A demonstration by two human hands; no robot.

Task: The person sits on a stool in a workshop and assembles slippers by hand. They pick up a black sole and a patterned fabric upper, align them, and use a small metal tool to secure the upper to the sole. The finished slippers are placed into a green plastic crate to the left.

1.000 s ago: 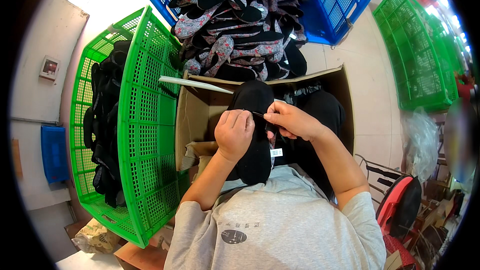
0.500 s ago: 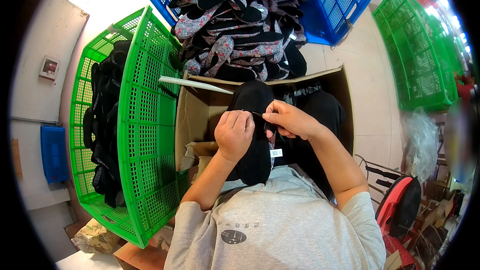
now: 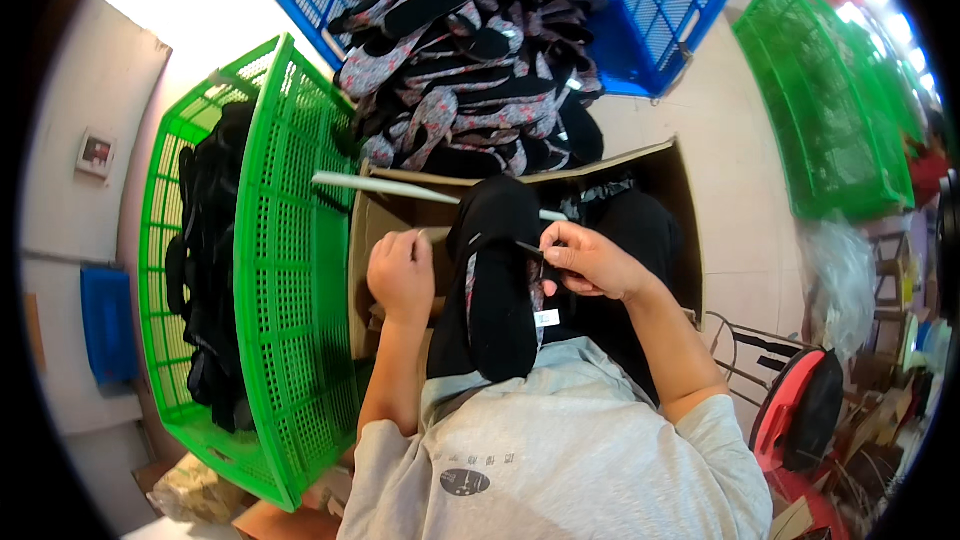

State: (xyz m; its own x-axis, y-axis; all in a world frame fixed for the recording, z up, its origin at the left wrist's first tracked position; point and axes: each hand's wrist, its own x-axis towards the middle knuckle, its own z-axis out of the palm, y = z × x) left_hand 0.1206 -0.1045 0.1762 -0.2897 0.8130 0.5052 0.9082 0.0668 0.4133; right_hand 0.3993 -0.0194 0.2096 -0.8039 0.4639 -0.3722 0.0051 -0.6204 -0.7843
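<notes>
A tall green plastic crate (image 3: pixel 290 270) stands on the person's left, its mesh walls filling much of that side, with dark footwear (image 3: pixel 205 270) stacked inside it. Farther off, a blue crate (image 3: pixel 650 50) lies tilted, and a heap of patterned and black slippers (image 3: pixel 470 70) spills from it across the floor. A second stack of green crates (image 3: pixel 830 110) sits to the right on the floor. Directly in front of the person is an open cardboard box (image 3: pixel 380 240), its near flaps spread, with dark items inside at the right. A long pale stick (image 3: pixel 400 188) lies across the box's far edge.

Over the box the person holds a pair of black slippers (image 3: pixel 500 290) pressed sole to sole, toes pointing away, with a small white tag (image 3: pixel 546 318) hanging at the right side near the heel end. The left hand (image 3: pixel 402 275) is closed into a loose fist just left of the slippers, gripping something pale and thin whose nature I cannot tell. The right hand (image 3: pixel 590 260) is curled at the slippers' right edge, thumb and fingertips pinched together on a thin dark strap or tie that crosses the upper slipper. A red and black object (image 3: pixel 800 420) stands at the person's right, beside the grey shirt (image 3: pixel 560 460).
</notes>
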